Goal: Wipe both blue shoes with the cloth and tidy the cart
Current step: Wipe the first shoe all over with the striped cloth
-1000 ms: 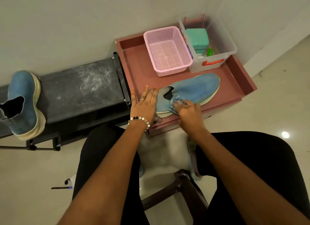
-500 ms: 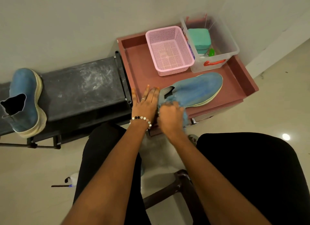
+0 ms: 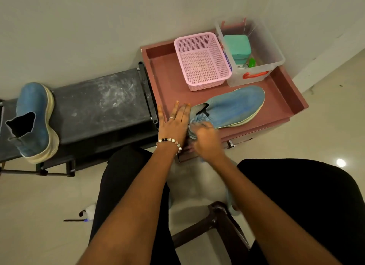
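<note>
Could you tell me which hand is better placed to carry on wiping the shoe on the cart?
The right hand: it already grips the cloth against the heel end of the blue shoe. The left hand lies flat with straight fingers beside the heel, seemingly bracing it, and holds nothing.

The maroon cart (image 3: pixel 162 83) carried a blue shoe (image 3: pixel 235 108), a pink basket (image 3: pixel 201 59) and a clear bin (image 3: pixel 274 53). The dark surface (image 3: pixel 98 102) beside it bore the second blue shoe (image 3: pixel 32 114).

Matt suede-like blue shoe (image 3: pixel 235 108); soft crumpled cloth (image 3: pixel 197 120) under the right fingers (image 3: pixel 205 126); perforated pink plastic basket (image 3: pixel 201 60) beyond.
</note>
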Action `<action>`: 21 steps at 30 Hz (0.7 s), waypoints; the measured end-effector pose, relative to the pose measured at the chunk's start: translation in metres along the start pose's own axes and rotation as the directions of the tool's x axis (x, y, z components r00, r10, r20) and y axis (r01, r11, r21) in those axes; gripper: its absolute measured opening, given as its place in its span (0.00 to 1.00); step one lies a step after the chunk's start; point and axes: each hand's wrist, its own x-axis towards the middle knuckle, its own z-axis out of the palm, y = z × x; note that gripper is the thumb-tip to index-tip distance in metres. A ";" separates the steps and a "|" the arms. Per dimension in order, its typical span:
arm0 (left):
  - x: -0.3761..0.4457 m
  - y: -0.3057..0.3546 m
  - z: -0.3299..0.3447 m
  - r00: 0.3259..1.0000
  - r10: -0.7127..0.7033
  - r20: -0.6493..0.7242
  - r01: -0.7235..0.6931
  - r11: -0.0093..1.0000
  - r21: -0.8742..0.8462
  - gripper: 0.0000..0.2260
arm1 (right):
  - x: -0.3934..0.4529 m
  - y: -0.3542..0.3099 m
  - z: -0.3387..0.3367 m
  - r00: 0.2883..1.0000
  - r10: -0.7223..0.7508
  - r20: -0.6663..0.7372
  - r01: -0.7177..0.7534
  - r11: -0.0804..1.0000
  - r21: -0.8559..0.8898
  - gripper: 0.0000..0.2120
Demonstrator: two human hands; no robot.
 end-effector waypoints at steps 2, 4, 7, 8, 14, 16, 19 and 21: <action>0.000 0.000 -0.002 0.999 0.007 0.046 -0.007 1.000 0.008 0.44 | -0.004 0.039 -0.014 0.994 -0.092 0.055 0.097 0.991 -0.095 0.25; -0.001 0.000 -0.003 0.996 0.014 0.089 -0.016 1.000 0.020 0.54 | -0.005 0.058 -0.025 0.994 0.051 0.093 -0.024 0.962 -0.273 0.25; -0.001 0.004 -0.001 0.998 -0.014 0.065 0.012 0.999 0.034 0.48 | 0.005 0.018 -0.021 0.977 0.212 0.027 -0.186 0.903 -0.386 0.15; 0.000 0.003 -0.002 0.999 -0.018 0.047 0.017 0.999 0.036 0.42 | 0.008 0.003 -0.012 0.974 0.223 0.032 -0.200 0.922 -0.332 0.14; -0.001 0.003 -0.004 0.997 -0.009 0.075 0.007 1.000 0.024 0.50 | -0.007 0.052 -0.017 0.994 -0.096 0.048 0.101 0.987 -0.126 0.28; -0.003 0.003 -0.004 0.996 -0.002 0.092 -0.002 0.999 0.038 0.55 | -0.005 0.052 -0.025 0.994 0.069 0.088 -0.041 0.957 -0.288 0.24; -0.001 0.004 -0.001 0.998 -0.021 0.053 0.019 0.999 0.032 0.45 | 0.003 0.001 -0.018 0.968 0.249 0.014 -0.233 0.922 -0.309 0.14; 0.000 0.004 0.000 1.000 -0.023 0.008 0.023 1.000 0.019 0.36 | 0.003 -0.016 -0.004 0.980 0.200 0.006 -0.198 0.973 -0.117 0.15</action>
